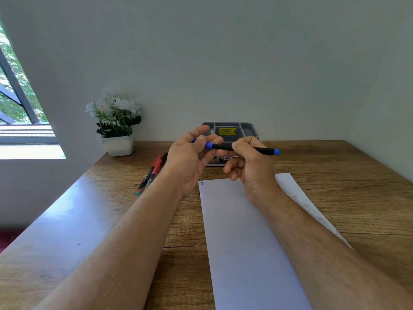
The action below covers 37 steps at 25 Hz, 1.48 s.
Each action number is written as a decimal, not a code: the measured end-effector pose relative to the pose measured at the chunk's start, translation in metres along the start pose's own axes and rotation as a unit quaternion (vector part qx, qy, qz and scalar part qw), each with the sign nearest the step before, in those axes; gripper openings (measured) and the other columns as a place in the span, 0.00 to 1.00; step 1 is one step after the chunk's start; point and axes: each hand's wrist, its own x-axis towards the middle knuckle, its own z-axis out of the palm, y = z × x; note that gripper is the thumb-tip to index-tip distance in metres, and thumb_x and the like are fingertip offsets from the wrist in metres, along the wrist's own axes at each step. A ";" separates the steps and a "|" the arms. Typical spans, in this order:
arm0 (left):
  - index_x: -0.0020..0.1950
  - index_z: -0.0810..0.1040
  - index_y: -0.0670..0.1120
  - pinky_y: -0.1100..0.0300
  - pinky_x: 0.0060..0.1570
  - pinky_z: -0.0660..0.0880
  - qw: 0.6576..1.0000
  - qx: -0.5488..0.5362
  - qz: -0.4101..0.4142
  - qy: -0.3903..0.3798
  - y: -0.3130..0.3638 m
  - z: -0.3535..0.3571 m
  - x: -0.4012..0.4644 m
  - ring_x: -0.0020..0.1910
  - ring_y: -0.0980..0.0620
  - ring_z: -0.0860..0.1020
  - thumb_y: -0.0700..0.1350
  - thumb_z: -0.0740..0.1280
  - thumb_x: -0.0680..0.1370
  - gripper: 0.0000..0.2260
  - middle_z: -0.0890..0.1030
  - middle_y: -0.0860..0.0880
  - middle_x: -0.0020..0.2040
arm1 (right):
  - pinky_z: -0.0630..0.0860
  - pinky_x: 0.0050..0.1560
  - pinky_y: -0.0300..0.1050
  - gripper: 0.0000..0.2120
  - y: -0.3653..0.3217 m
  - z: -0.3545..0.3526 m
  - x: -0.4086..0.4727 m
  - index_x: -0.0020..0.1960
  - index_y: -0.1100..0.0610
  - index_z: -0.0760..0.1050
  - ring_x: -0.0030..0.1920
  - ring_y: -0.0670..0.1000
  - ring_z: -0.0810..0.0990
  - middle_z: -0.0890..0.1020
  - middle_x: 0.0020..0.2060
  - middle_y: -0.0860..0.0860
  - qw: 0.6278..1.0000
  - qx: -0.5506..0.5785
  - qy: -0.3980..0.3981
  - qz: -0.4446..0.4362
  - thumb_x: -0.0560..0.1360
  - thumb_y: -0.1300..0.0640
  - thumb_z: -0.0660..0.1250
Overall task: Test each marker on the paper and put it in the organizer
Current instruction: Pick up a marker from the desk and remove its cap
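**Blue marker held in both hands above the paper**

Nearest: two bare forearms reach in over a wooden table (335,166). A white sheet of paper (245,242) lies lengthwise under the right forearm, with a small blue mark at its far left corner. Its right edge is partly covered by that arm.

Mid-field: both hands are raised above the far end of the paper, holding a blue marker (225,147) level between them. The right hand (250,166) grips the black barrel, fingers curled round it; the teal-tipped end sticks out to the right. The left hand (190,157) pinches the blue end, thumb and fingertips closed on it. Whether the cap is on or off, cannot tell.

Left of the left wrist, two more markers (152,173) lie side by side on the table, one red-and-black, partly hidden by the hand.

Far: a grey organizer (250,128) with a yellow price sticker sits against the wall, its front blocked by both hands. A potted white-flowered plant (116,121) stands at far left beside a window (17,104).
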 end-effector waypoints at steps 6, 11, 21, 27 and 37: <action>0.59 0.72 0.40 0.59 0.38 0.82 0.999 -0.036 0.010 0.031 -0.001 -0.005 0.003 0.45 0.46 0.86 0.38 0.64 0.81 0.07 0.84 0.38 0.50 | 0.73 0.23 0.40 0.08 -0.002 -0.001 -0.002 0.46 0.49 0.85 0.24 0.49 0.76 0.83 0.31 0.53 0.996 -0.056 -0.029 -0.055 0.74 0.61 0.72; 0.58 0.74 0.39 0.63 0.34 0.80 0.997 -0.016 0.025 0.071 -0.003 -0.009 0.005 0.37 0.50 0.85 0.42 0.70 0.77 0.12 0.85 0.42 0.42 | 0.74 0.23 0.39 0.11 -0.001 0.000 -0.003 0.50 0.50 0.83 0.28 0.51 0.82 0.87 0.41 0.54 0.995 -0.063 -0.058 -0.053 0.78 0.61 0.64; 0.57 0.74 0.43 0.58 0.37 0.80 0.992 0.035 0.074 0.099 -0.003 -0.019 0.014 0.45 0.46 0.86 0.42 0.71 0.76 0.12 0.85 0.42 0.45 | 0.72 0.29 0.34 0.02 0.009 -0.006 -0.001 0.46 0.54 0.78 0.32 0.42 0.77 0.78 0.32 0.42 0.878 -0.399 -0.082 -0.251 0.76 0.56 0.70; 0.63 0.72 0.41 0.52 0.44 0.81 0.994 0.022 0.082 0.066 -0.007 -0.020 0.017 0.47 0.43 0.85 0.40 0.70 0.77 0.16 0.84 0.41 0.45 | 0.71 0.27 0.33 0.04 0.015 0.000 0.001 0.41 0.52 0.77 0.28 0.41 0.75 0.78 0.28 0.41 0.933 -0.306 -0.063 -0.176 0.75 0.57 0.71; 0.57 0.73 0.52 0.50 0.45 0.82 0.938 0.171 0.294 0.060 0.007 -0.004 0.004 0.45 0.45 0.85 0.36 0.72 0.76 0.16 0.86 0.43 0.43 | 0.78 0.35 0.32 0.06 0.015 -0.007 0.004 0.48 0.48 0.80 0.39 0.38 0.82 0.82 0.38 0.39 0.916 -0.367 0.014 -0.162 0.77 0.47 0.68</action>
